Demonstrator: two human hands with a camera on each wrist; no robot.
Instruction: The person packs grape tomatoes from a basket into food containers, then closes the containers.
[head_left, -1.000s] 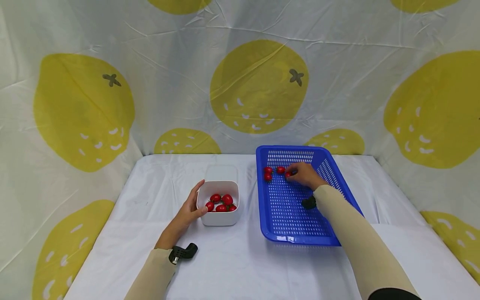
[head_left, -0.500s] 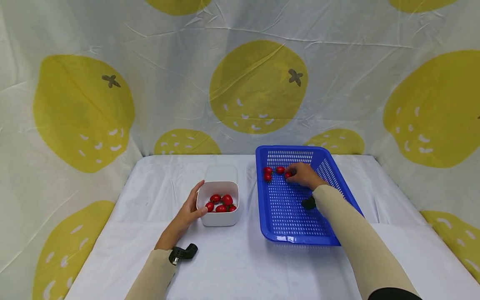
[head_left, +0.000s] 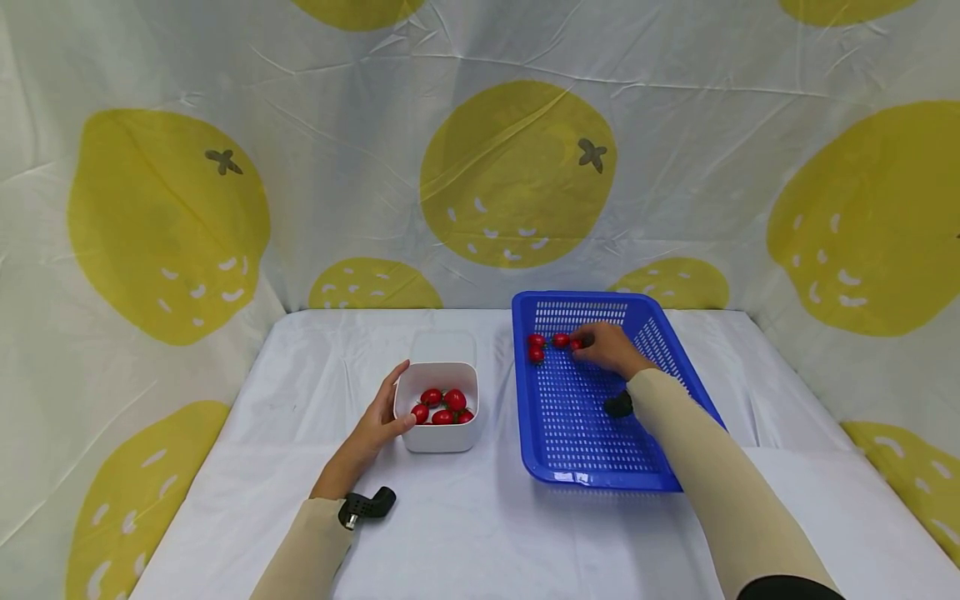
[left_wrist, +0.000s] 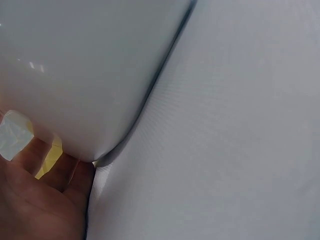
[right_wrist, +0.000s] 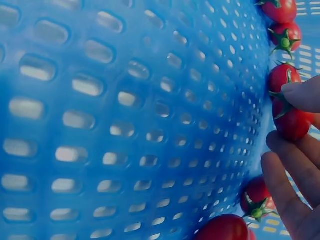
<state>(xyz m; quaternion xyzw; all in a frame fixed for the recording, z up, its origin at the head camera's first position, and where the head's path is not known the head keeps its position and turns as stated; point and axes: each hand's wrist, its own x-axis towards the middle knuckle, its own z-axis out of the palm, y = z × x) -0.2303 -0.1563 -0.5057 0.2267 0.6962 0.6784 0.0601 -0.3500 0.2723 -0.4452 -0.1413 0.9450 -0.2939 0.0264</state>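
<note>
R hand [head_left: 611, 348], fingers curled, pinches a cherry tomato [right_wrist: 290, 120] at far end of blue basket [head_left: 600, 450] beside loose ones, while L hand [head_left: 375, 425], fingers relaxed, rests against white container [head_left: 438, 437] w/ tomatoes, apparently steadying it.

no readable text, labels, brands or numbers anywhere, only printed lemon shapes on the backdrop [head_left: 517, 175]

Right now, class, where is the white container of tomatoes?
In the head view, the white container sits left of the blue basket on the white tablecloth, with the left hand against its left side.
</note>
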